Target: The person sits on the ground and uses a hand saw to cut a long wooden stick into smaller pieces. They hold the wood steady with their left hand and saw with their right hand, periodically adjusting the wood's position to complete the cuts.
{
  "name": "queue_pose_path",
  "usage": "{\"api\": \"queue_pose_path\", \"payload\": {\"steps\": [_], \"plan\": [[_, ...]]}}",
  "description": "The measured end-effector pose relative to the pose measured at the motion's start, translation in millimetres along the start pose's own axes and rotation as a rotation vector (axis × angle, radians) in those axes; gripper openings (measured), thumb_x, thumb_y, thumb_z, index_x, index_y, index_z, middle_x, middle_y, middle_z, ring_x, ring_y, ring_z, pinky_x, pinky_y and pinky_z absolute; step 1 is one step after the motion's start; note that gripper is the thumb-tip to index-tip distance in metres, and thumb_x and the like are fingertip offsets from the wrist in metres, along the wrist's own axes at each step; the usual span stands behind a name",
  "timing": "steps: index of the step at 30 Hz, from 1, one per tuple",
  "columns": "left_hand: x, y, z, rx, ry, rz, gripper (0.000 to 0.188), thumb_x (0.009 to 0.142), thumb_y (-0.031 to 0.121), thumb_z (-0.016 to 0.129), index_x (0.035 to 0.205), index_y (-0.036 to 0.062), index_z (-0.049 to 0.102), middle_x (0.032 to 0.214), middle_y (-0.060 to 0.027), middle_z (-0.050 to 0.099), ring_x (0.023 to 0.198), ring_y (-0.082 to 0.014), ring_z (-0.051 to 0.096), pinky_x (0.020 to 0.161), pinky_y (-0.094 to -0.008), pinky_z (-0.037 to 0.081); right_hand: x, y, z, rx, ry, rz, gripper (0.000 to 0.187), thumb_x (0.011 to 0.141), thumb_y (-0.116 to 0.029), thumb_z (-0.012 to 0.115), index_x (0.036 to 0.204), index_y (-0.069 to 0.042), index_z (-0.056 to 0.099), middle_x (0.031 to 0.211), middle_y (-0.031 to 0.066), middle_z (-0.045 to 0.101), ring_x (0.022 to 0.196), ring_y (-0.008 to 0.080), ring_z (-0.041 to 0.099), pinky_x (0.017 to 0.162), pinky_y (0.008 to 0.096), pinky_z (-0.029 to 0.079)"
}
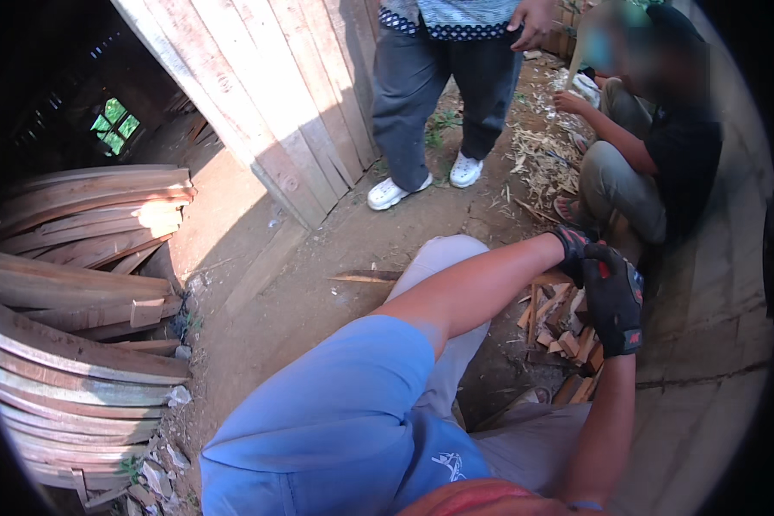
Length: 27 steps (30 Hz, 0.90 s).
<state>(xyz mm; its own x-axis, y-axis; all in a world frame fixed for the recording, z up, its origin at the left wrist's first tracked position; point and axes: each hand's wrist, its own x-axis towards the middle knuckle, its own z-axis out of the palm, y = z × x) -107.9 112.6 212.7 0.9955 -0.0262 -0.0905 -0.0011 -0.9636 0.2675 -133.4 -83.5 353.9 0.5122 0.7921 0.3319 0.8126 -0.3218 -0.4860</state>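
Note:
Both my hands wear dark work gloves and meet in front of me, right of the middle. My left hand reaches across from the left, its fingers mostly hidden behind the other glove. Curled against it is my right hand, in a black glove with red marks and a cuff at the wrist. Whatever lies between the two hands is hidden. Just below and left of them is a pile of short cut wood pieces on the ground.
Curved timber planks are stacked at the left. A plank wall stands ahead, beside a person in white clogs. Another person crouches at the right holding a pale stick, near wood shavings. A grey wall runs along my right.

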Motion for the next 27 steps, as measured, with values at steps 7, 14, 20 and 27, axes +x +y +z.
{"api": "queue_pose_path", "payload": {"steps": [7,14,20,27], "plan": [[-9,39,-46,-0.239,-0.086,-0.005,0.057,0.084,0.062,0.070,0.123,0.0215,0.078,0.121,-0.0140,0.078,0.111,-0.0386,0.073,0.092,-0.0488,0.057,-25,10,-16,-0.020,-0.029,0.052,0.021,0.097,-0.021,0.072,0.117,-0.016,0.078,0.108,0.0151,0.078,0.103,0.0367,0.074,0.093,0.0460,0.057],[-14,51,-13,-0.028,-0.007,0.091,0.059,0.085,0.062,0.069,0.118,0.0146,0.079,0.119,-0.0216,0.076,0.112,-0.0418,0.072,0.093,-0.0502,0.058,-74,0,-13,-0.019,-0.019,0.063,0.027,0.097,-0.023,0.068,0.122,-0.017,0.074,0.099,0.0177,0.077,0.093,0.0388,0.074,0.084,0.0492,0.057],[-24,72,-12,-0.026,-0.045,0.089,0.047,0.090,0.050,0.070,0.117,0.0126,0.079,0.120,-0.0203,0.077,0.114,-0.0392,0.073,0.095,-0.0511,0.059,-103,6,-18,0.002,-0.035,0.069,0.032,0.096,-0.018,0.067,0.129,-0.018,0.071,0.101,0.0183,0.076,0.094,0.0385,0.074,0.084,0.0493,0.056],[-12,76,14,0.055,-0.100,0.091,0.048,0.091,0.046,0.069,0.123,0.0111,0.077,0.126,-0.0203,0.075,0.118,-0.0399,0.073,0.098,-0.0512,0.059,-118,34,4,0.052,0.019,0.070,0.034,0.097,-0.016,0.067,0.131,-0.017,0.072,0.109,0.0181,0.077,0.098,0.0393,0.074,0.087,0.0489,0.057]]}}
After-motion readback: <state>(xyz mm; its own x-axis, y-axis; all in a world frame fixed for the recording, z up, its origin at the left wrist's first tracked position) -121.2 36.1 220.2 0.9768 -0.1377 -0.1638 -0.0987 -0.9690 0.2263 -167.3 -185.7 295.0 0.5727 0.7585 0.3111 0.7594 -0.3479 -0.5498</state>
